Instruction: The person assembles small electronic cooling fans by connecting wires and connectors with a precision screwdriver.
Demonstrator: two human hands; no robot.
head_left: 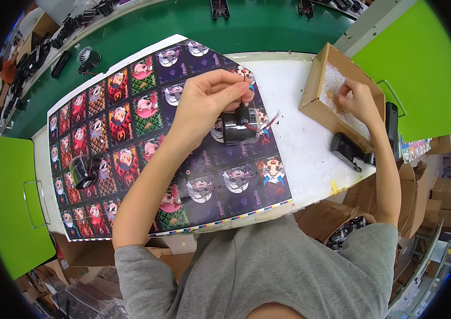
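Observation:
My left hand (209, 101) pinches the thin wires of a small black motor-like part, with a tiny white piece at the top of the wires. That part sits on a clear cup with a black base (239, 133), just under my fingers; red and dark wires (268, 123) stick out to its right. My right hand (357, 101) reaches into a cardboard box (316, 80) of small whitish pieces (333, 80). Its fingers are curled together, and what they hold, if anything, is too small to make out.
A printed sheet of cartoon cards (204, 186) covers much of the white table (294, 143). Another clear cup (81, 171) lies at left. Black plastic housings (346, 151) lie beside the box. Green panels (7, 196) flank the table; a green conveyor-like surface (172, 24) runs behind.

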